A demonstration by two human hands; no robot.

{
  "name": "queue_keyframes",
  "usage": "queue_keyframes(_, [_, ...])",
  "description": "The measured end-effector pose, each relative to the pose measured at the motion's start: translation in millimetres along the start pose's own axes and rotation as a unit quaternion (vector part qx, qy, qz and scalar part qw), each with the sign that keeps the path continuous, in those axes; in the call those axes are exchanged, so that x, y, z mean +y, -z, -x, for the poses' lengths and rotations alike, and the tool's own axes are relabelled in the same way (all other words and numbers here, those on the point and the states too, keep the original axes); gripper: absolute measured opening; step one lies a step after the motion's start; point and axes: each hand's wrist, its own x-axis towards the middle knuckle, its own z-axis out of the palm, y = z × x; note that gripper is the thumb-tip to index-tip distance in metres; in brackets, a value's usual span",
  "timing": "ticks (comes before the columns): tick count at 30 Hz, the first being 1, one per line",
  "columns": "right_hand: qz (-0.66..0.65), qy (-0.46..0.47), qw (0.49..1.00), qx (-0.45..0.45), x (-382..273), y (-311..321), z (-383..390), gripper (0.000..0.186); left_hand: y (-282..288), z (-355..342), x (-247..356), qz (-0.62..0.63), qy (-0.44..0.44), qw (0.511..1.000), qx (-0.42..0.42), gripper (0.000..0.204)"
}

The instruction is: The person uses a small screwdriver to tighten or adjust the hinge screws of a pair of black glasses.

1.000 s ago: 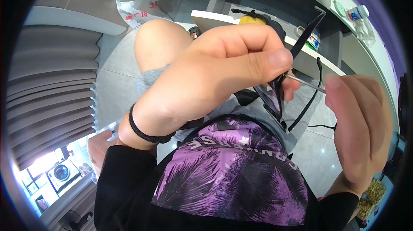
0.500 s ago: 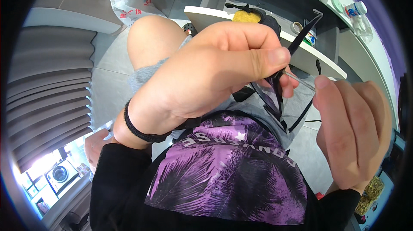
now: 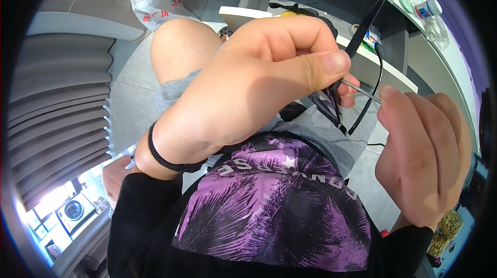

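Observation:
A pair of black-framed glasses (image 3: 366, 25) is pinched between the thumb and fingers of my left hand (image 3: 279, 66), above my lap. One temple arm sticks up past my thumb, while the other curves down on the right. From my right hand (image 3: 422, 154) a thin metal rod (image 3: 363, 91), like a small screwdriver shaft, runs to the frame beside my left thumb. My right fingers are closed round its other end, and they hide the handle. Exactly where the tip meets the glasses is covered by my left thumb.
Ahead is an open drawer (image 3: 398, 74) holding a yellow item, black things and small packets. A white-capped bottle (image 3: 427, 9) stands on the counter at the far right. A plastic bag (image 3: 155, 11) lies on the floor. Pleated grey curtain (image 3: 62, 107) hangs at left.
The glasses have tilted in my left hand: the free temple arm now rises higher, and the lenses show more edge-on. My right hand has shifted only slightly, the rod staying at the frame.

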Motion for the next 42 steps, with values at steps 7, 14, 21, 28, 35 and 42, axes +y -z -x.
queue_keyframes(7, [-0.022, -0.019, 0.999, 0.029, 0, -3, 0, 0.032, 0, 0, 3, -0.076, -0.011, 0.997, 0.016, 0.021])
queue_keyframes(14, [-0.04, -0.067, 0.996, 0.034, -4, -3, 0, 0.026, 0, 3, 2, -0.119, -0.063, 0.99, 0.028, 0.018])
queue_keyframes(21, [-0.048, -0.137, 0.989, -0.001, -9, 4, 0, 0.018, -7, 4, -1, -0.223, -0.113, 0.966, 0.068, 0.021])
queue_keyframes(28, [-0.117, -0.2, 0.973, 0.004, -10, -3, -1, 0.013, -4, 5, -7, -0.35, -0.181, 0.914, 0.098, 0.022])
queue_keyframes(35, [-0.194, -0.251, 0.948, 0.004, -11, -1, 2, 0.006, -7, 7, -6, -0.392, -0.221, 0.888, 0.099, 0.019])
queue_keyframes(42, [-0.317, -0.302, 0.898, 0.044, -7, -10, 11, 0.007, -6, 4, -10, -0.424, -0.269, 0.859, 0.102, 0.014])
